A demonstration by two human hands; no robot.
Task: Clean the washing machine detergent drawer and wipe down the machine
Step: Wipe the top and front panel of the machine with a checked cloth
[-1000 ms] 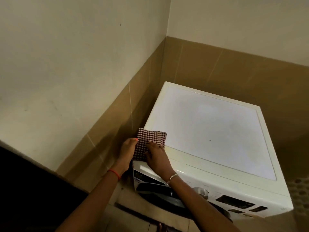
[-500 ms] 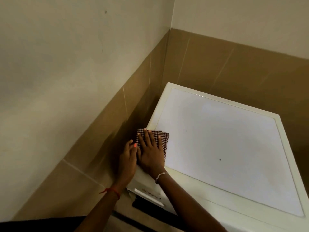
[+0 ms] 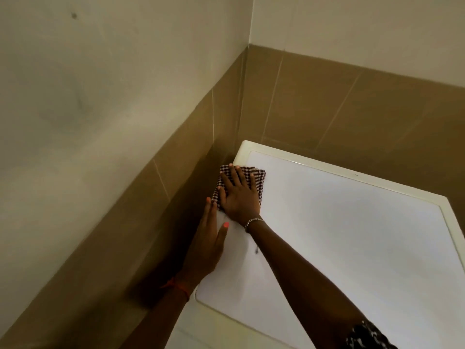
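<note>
The white washing machine [image 3: 352, 235] fills the lower right of the head view, seen from above, its flat top facing me. A folded dark-red-and-white checked cloth [image 3: 259, 180] lies on the top's far left corner. My right hand [image 3: 239, 195] presses flat on the cloth with fingers spread. My left hand [image 3: 210, 245] rests flat along the machine's left edge just behind the cloth, fingers straight. The detergent drawer and the front panel are out of view.
The machine stands in a corner. A brown-tiled wall [image 3: 176, 187] runs close along its left side and another tiled wall [image 3: 352, 104] behind it. Plain cream wall [image 3: 100, 71] rises above the tiles.
My right hand has pushed the cloth from the front left corner toward the back left corner of the top. My left hand followed along the left edge. The view moved closer.
</note>
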